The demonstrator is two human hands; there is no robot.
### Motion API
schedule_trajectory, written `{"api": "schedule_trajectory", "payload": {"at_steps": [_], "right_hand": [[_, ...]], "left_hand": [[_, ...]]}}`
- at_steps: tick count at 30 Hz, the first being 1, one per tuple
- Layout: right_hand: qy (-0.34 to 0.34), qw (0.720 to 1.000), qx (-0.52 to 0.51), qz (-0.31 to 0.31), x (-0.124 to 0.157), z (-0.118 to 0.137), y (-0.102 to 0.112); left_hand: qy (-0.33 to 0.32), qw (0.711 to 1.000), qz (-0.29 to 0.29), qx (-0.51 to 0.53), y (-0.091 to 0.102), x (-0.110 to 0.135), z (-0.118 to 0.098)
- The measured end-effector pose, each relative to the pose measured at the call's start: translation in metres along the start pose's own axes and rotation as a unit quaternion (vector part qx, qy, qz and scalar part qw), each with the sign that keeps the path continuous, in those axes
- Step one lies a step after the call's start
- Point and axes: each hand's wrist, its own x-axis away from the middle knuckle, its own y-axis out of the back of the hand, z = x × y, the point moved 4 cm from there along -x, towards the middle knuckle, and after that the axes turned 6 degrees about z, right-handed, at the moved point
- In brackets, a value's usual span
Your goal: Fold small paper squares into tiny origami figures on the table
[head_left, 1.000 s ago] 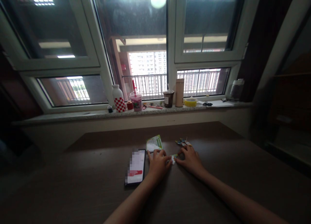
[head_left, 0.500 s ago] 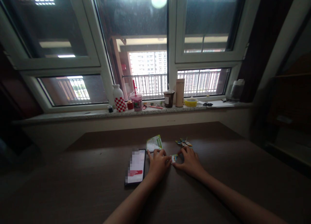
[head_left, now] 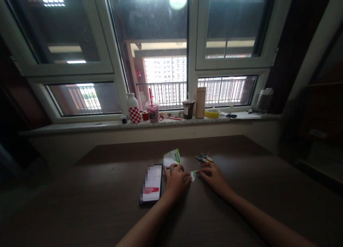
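Note:
Between my two hands is a small piece of printed paper (head_left: 193, 176), white with green and blue patches. My left hand (head_left: 175, 180) pinches its left side with thumb and forefinger. The fingertips of my right hand (head_left: 214, 177) are closed together at its upper right corner. Just beyond my right hand lies a small heap of folded colourful paper pieces (head_left: 205, 157). A green and white printed sheet (head_left: 172, 157) lies behind my left hand, which partly hides it. To the left is a phone (head_left: 152, 184) with its screen lit.
All this is on a dark brown table (head_left: 107, 218). Along the windowsill (head_left: 112, 126) stand a red-checked white bottle (head_left: 134, 109), a pink drink cup (head_left: 152, 112), a dark drink cup (head_left: 188, 109), a beige flask (head_left: 200, 103), yellow tape (head_left: 212, 114) and scissors (head_left: 231, 115).
My right thumb and fingers were spread around the paper's right side; now they are together at its upper right corner. My left hand keeps its pinch. The view has shifted slightly.

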Motion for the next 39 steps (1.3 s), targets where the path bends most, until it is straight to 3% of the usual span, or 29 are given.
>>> {"api": "schedule_trajectory", "payload": {"at_steps": [7, 21, 28, 39], "right_hand": [[0.036, 0.996, 0.016, 0.079, 0.007, 0.02, -0.001], [-0.029, 0.989, 0.146, -0.001, -0.001, 0.014, 0.011], [-0.006, 0.987, 0.161, -0.008, 0.001, 0.018, 0.011], [0.043, 0.987, 0.154, -0.011, -0.002, 0.016, 0.009]], "left_hand": [[0.011, 1.0, -0.002, 0.005, 0.001, 0.001, -0.001], [0.034, 0.999, 0.026, -0.017, -0.001, -0.002, 0.002], [0.04, 0.999, 0.028, -0.01, -0.002, 0.0, 0.002], [-0.005, 1.0, -0.006, 0.003, -0.002, 0.001, 0.002]]}}
